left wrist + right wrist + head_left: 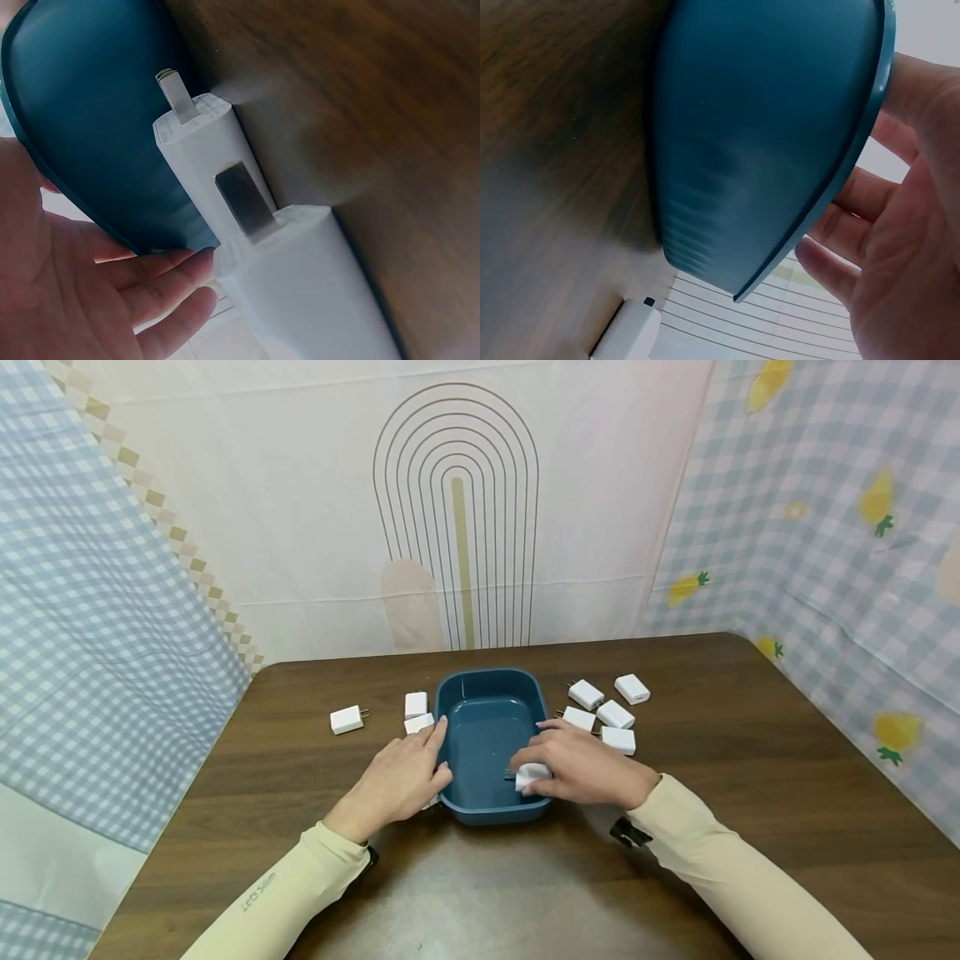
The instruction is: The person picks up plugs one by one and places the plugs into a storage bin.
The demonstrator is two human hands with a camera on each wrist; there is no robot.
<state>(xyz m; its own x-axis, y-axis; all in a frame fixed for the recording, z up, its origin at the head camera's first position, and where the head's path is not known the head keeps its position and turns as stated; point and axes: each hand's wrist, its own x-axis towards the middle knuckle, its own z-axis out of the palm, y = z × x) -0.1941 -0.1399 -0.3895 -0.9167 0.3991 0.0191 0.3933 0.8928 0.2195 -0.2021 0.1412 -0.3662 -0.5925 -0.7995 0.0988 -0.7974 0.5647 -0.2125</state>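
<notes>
A blue rectangular basin [491,817] stands on the brown table. Over its front right corner, my right hand [581,767] reaches across the rim and pinches a white charger plug [531,774], prongs pointing left. In the right wrist view the basin's wall [765,127] hides that plug. My left hand [393,781] rests at the left rim, index finger and thumb extended along it. Close by its fingers, two white chargers [199,150] [315,285] show in the left wrist view, prongs up in that image, beside the basin's outer wall.
Left of the basin lie a lone charger [347,720] and a pair, the farther charger [416,704] and the nearer charger [419,724]. Several more, including a charger [632,688] at the far right, cluster right of the basin. A patterned cloth [315,527] hangs behind the table.
</notes>
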